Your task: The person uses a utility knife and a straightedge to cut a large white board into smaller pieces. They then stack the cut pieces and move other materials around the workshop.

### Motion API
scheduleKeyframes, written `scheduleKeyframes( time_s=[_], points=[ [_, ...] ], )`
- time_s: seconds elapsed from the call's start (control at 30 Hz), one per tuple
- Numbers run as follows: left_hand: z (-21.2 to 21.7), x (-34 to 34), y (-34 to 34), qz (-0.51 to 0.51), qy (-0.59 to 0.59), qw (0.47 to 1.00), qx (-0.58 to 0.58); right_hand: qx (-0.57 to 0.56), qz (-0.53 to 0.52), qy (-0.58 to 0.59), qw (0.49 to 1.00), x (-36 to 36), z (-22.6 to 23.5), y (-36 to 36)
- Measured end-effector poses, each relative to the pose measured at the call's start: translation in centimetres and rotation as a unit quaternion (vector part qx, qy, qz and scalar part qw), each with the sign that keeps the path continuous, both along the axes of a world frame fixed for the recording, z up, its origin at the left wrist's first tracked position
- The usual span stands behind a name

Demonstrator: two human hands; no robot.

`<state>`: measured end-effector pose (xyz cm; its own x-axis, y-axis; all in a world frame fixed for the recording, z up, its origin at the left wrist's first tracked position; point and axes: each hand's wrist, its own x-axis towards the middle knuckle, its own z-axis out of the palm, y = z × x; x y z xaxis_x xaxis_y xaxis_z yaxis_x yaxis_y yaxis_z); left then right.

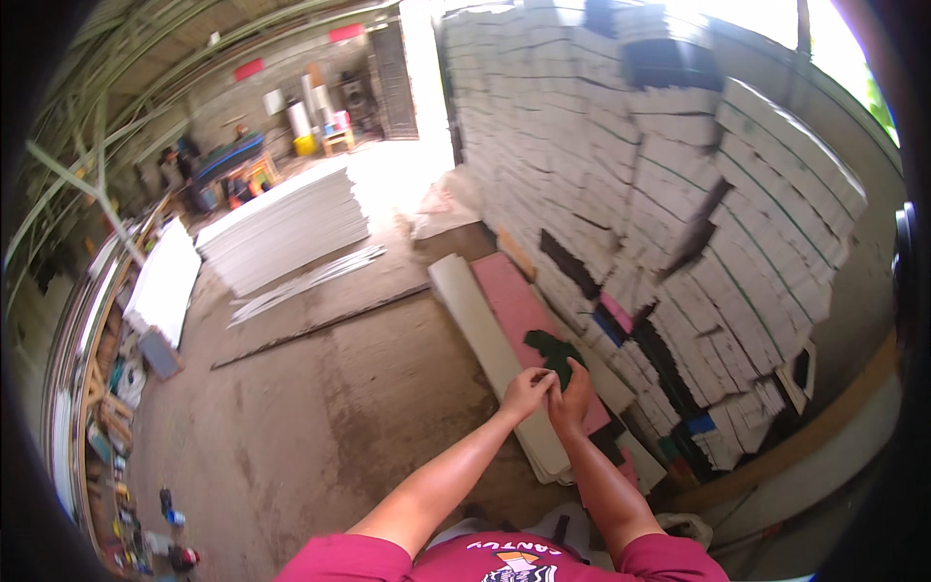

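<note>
In front of me my left hand (527, 393) and my right hand (570, 396) meet at the fingertips. A crumpled dark green piece (549, 349), cloth-like and irregular in outline, sticks out from my right hand, whose fingers close around its near end. The fingers of my left hand are pinched together against the right; what lies between them is too small to make out. Below the hands runs a long stack of off-white boards (485, 349), with a pink board (509, 296) alongside it.
A tall stack of white panels (601, 165) with dark gaps rises at the right. On the left stand a low pile of white sheets (281, 233) and loose white strips (310, 281). A thin dark bar (320, 327) lies across the concrete floor (281, 417). Tools (172, 509) sit at lower left.
</note>
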<state>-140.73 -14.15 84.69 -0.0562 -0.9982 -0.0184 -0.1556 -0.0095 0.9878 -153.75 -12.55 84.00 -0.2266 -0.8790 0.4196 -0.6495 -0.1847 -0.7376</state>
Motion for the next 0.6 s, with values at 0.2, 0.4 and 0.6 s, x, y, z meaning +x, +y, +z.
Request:
scheduleKeyframes(
  time_s=[0.2, 0.4, 0.6],
  points=[
    [-5.3, 18.9, 4.7, 0.196, 0.018, 0.979, 0.053, 0.082, 0.19, 0.03, 0.978, 17.8, -0.7, 0.9],
    [-6.4, 31.2, 10.8, 0.348, 0.055, 0.929, 0.116, 0.095, 0.327, 0.071, 0.937, 31.6, -3.0, 0.7],
    [-9.0, 41.7, 11.1, 0.421, 0.099, 0.888, 0.158, 0.117, 0.433, 0.097, 0.888, 43.6, -6.4, -2.0]
  ],
)
